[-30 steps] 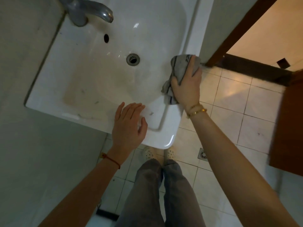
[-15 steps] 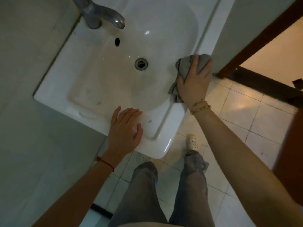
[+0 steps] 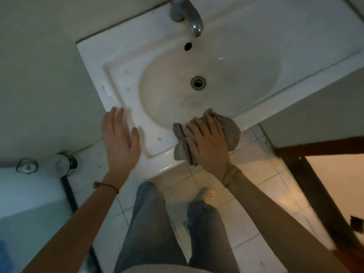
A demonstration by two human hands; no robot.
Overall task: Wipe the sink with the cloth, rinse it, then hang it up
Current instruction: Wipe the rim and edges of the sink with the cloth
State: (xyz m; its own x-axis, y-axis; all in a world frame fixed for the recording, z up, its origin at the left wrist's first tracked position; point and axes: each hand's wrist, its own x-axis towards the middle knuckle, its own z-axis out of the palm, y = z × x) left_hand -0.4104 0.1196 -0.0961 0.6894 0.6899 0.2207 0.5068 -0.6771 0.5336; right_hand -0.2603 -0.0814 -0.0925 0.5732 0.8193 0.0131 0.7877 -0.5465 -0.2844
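A white sink (image 3: 126, 79) fills the upper middle, with a round drain (image 3: 198, 82) in its basin and a metal tap (image 3: 186, 14) at the back. A crumpled grey cloth (image 3: 230, 131) lies on the sink's front rim. My right hand (image 3: 208, 144) presses flat on the cloth, fingers spread over it. My left hand (image 3: 119, 140) rests palm down on the front left corner of the rim, fingers together, holding nothing.
A grey wall runs along the left. A clear jar (image 3: 65, 164) stands on the floor by the wall, beside a white ledge (image 3: 29, 192). A dark wooden door frame (image 3: 315, 146) and an open doorway lie to the right. My legs and shoes stand on pale floor tiles (image 3: 256, 184).
The view has turned, so the sink now faces me square. My right hand has slid the cloth along the rim toward the front edge. My left hand stays on the front corner.
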